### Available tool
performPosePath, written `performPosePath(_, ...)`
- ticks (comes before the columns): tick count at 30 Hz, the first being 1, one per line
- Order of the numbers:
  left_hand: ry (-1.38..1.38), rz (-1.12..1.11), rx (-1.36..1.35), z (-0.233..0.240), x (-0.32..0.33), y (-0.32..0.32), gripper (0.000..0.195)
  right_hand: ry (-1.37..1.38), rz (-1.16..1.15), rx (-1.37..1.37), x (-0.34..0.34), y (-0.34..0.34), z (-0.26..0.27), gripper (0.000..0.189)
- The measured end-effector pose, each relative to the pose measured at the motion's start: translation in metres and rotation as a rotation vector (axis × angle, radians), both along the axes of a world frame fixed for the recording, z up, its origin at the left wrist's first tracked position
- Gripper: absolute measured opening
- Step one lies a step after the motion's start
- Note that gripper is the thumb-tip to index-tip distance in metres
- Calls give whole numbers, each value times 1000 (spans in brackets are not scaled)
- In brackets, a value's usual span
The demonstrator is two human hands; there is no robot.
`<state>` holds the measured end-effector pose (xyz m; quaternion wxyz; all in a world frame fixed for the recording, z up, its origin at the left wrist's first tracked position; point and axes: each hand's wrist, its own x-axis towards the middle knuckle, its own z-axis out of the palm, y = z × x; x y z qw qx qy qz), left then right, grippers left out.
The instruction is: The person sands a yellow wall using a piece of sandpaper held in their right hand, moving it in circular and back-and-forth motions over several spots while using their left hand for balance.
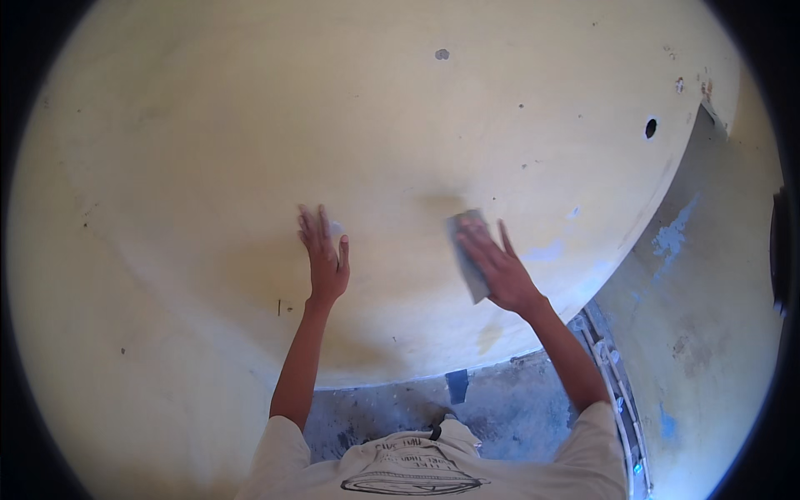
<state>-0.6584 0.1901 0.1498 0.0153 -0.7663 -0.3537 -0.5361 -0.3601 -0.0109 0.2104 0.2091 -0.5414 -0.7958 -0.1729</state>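
Observation:
In front of me rises a pale yellow painted wall [375, 156] with small chips and marks. My right hand [497, 265] presses a grey sheet, probably sandpaper [472, 275], against the wall right of centre; its fingers lie over the sheet's upper part, and the thumb or an outer finger sticks out to the side. My left hand [326, 259] is at the wall left of centre, fingers spread and pointing up, with nothing in it. A pale patch shows on the wall beside its fingertips. Both hands are slightly blurred.
A dark hole [651, 128] is in the wall at the upper right. An adjoining wall [706, 300] with peeled bluish patches stands at the right. Pipes or poles [615, 387] run along its foot. Below me is a stained floor [519, 400] with a dark piece [457, 386] by the wall's base.

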Motion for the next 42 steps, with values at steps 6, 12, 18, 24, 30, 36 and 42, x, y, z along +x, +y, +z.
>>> performPosePath(6,311,167,65,-19,-6,23,88,-14,-108,668,14,75,127,83)
performPosePath(12,341,164,70,-15,-8,17,95,176,-151,917,-11,155,183,83)
performPosePath(18,374,126,44,-15,-13,16,93,-606,145,556,-64,168,159,62)
performPosePath(24,364,105,120,-19,-18,17,90,366,-418,1043,-33,163,188,64)
performPosePath(30,386,110,86,-21,-17,19,88,-686,154,345,-40,149,151,67)
performPosePath(36,381,116,93,-18,-16,17,86,570,-543,904,-39,161,209,64)
performPosePath(42,436,-35,107,-1,-44,3,79,-803,229,444,-70,150,185,55)
